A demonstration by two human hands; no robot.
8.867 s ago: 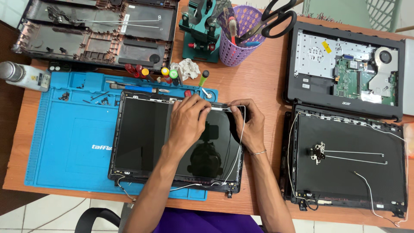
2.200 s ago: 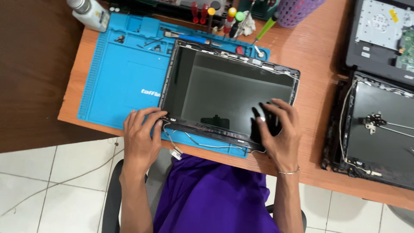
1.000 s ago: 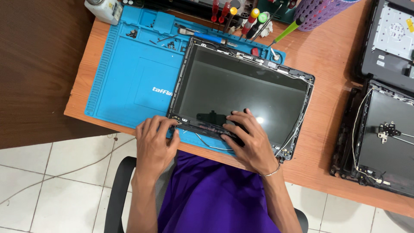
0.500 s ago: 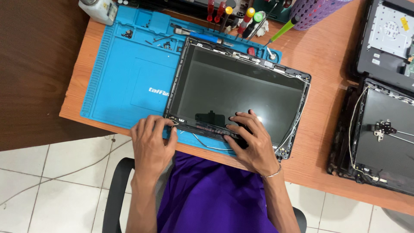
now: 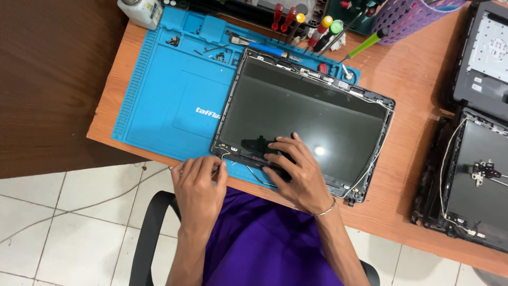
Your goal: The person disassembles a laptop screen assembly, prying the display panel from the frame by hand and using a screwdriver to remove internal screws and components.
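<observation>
A bare laptop screen panel (image 5: 312,114) in its black lid frame lies partly on a blue work mat (image 5: 169,90). My left hand (image 5: 198,185) is at the near left corner of the frame, its fingertips on a thin cable (image 5: 248,172) at the desk edge. My right hand (image 5: 293,172) lies flat on the near edge of the panel, fingers spread and pressing on the bottom strip. Thin wires run round the right side of the frame (image 5: 383,143).
Several screwdrivers (image 5: 317,32) with coloured handles lie behind the panel, beside a purple mesh basket (image 5: 407,18). A white bottle (image 5: 140,9) stands at the back left. Another black laptop lid (image 5: 471,175) and a grey chassis (image 5: 484,58) lie at the right. Small screws sit on the mat.
Over the earlier frames the panel was turned and shifted on the mat. In the last second both hands stayed at its near edge, the left sliding slightly off the corner toward the desk edge.
</observation>
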